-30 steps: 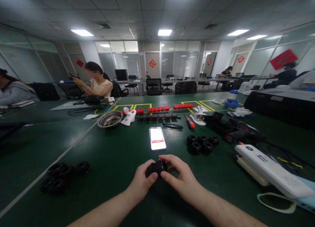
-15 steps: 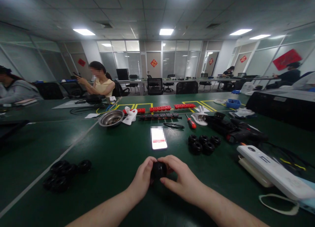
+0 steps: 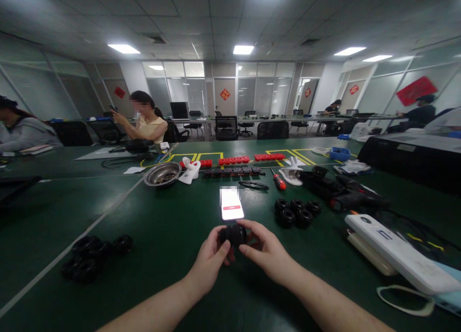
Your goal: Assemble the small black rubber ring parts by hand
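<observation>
Between my two hands is a black wheel-like part (image 3: 235,235), rounded and glossy, held above the green table. My left hand (image 3: 212,253) wraps its fingers and thumb around the left side. On the right side, the thumb and fingers of my right hand (image 3: 264,245) grip the same part. My fingers hide some of its surface. Just beyond lies a lit phone (image 3: 231,205), face up. Several similar black wheels (image 3: 297,212) sit grouped to the right, and another cluster of black wheels (image 3: 88,257) lies at the left.
Farther back are a metal bowl (image 3: 162,173), a black strip (image 3: 234,171), red strips (image 3: 234,160), a screwdriver (image 3: 279,181) and glasses (image 3: 254,184). A black power tool (image 3: 345,193) and a white device (image 3: 396,250) lie at the right. A person (image 3: 147,123) sits across the table.
The black part has been raised slightly and turned, so more of its side shows. My left thumb has moved down across its near side. Both hands stay on it.
</observation>
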Demonstrator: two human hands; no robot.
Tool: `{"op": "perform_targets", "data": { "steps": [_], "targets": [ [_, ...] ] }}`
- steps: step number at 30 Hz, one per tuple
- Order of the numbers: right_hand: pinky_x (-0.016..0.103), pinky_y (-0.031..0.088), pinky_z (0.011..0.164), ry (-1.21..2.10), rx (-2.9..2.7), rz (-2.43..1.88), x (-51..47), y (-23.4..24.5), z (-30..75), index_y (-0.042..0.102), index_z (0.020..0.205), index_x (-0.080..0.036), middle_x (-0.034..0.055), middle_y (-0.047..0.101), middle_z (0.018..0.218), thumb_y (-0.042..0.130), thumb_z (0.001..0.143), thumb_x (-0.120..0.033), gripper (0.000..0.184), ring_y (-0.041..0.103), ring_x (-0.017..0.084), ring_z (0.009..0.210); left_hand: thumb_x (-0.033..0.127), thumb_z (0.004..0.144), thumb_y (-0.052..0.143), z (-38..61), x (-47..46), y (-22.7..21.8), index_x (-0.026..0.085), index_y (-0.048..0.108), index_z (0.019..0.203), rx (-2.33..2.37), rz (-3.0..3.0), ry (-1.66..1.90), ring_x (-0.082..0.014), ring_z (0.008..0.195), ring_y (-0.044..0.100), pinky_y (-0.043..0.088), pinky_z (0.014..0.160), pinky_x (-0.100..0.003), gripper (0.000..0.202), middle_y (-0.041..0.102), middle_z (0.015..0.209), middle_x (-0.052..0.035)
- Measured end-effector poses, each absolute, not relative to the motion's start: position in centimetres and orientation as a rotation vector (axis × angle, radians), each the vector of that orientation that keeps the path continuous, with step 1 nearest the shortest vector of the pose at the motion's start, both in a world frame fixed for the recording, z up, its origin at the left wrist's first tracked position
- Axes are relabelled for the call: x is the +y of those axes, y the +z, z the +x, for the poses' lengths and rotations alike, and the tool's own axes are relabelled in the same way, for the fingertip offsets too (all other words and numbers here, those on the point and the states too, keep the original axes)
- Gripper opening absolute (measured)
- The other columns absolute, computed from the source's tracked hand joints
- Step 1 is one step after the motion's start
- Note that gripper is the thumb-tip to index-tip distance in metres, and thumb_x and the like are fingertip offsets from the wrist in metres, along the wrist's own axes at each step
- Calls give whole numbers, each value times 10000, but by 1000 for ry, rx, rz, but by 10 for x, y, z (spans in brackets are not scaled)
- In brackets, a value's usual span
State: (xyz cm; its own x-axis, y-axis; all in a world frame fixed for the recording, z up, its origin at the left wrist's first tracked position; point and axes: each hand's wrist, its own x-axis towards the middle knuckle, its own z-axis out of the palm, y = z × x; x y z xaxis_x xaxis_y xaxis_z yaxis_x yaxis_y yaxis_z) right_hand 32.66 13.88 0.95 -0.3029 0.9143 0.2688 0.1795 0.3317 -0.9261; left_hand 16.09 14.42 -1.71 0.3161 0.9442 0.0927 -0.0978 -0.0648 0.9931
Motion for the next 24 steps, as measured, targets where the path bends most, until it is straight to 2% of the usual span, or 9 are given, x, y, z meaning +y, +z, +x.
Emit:
{"op": "perform_targets", "data": {
  "steps": [3, 5, 8, 10, 12, 16, 18, 20, 24],
  "targets": [
    [291, 461, 693, 1095, -1713, -908, 137, 10, 325, 489, 1126, -259, 52, 485, 1120, 576, 715, -193, 425, 510, 182, 902, 500, 754, 463, 161, 147, -22, 139, 466, 888, 892, 1352, 1055, -112, 521, 497, 358, 470, -221, 385, 507, 592, 18],
    [305, 450, 716, 1098, -1678, -901, 137, 9, 324, 528, 1074, -232, 55, 519, 1059, 543, 755, -270, 322, 521, 183, 878, 498, 716, 518, 160, 147, -21, 148, 462, 820, 901, 1361, 1038, -103, 505, 486, 353, 461, -213, 369, 498, 584, 28],
    [313, 436, 719, 1086, -1553, -963, 138, 6, 321, 560, 932, -195, 43, 576, 888, 474, 798, -354, 224, 543, 176, 806, 389, 668, 624, 161, 143, -16, 164, 458, 840, 890, 1397, 1035, -119, 608, 526, 398, 540, -227, 328, 540, 716, 4],
    [302, 437, 713, 1122, -1459, -981, 140, 2, 320, 517, 934, -199, 32, 583, 854, 466, 799, -381, 232, 549, 173, 810, 306, 649, 654, 161, 139, -13, 172, 458, 890, 895, 1434, 1031, -143, 699, 546, 416, 612, -252, 338, 558, 822, -22],
    [270, 452, 625, 1177, -1402, -1011, 142, -1, 320, 482, 935, -203, 17, 567, 818, 493, 768, -424, 277, 553, 159, 750, 257, 643, 656, 161, 137, -12, 177, 453, 931, 920, 1465, 1028, -163, 750, 551, 419, 644, -268, 361, 564, 875, -39],
    [216, 380, 408, 1300, -1473, -1130, 148, -2, 324, 482, 734, -171, -37, 469, 589, 485, 733, -497, 325, 456, 97, 465, 266, 654, 645, 160, 137, -15, 177, 458, 958, 992, 1511, 1065, -169, 749, 549, 417, 637, -271, 368, 565, 861, -39],
    [226, 390, 430, 1316, -1546, -1124, 148, 1, 326, 494, 753, -163, -36, 477, 584, 491, 744, -453, 290, 452, 94, 461, 317, 668, 632, 159, 140, -17, 173, 465, 920, 1002, 1502, 1077, -150, 691, 543, 415, 604, -258, 335, 556, 801, -19],
    [248, 426, 509, 1210, -1652, -1100, 144, 5, 326, 513, 873, -169, -9, 530, 693, 557, 722, -357, 245, 499, 115, 562, 394, 682, 602, 159, 144, -19, 168, 460, 834, 1000, 1458, 1093, -119, 593, 517, 399, 537, -230, 307, 526, 698, 13],
    [295, 441, 729, 842, -1887, -1071, 132, 8, 323, 471, 1082, -233, 28, 521, 991, 634, 643, -145, 477, 515, 157, 829, 513, 712, 499, 159, 151, -26, 158, 452, 717, 1036, 1427, 1036, -80, 446, 434, 320, 416, -189, 358, 453, 540, 54]
  ]
}}
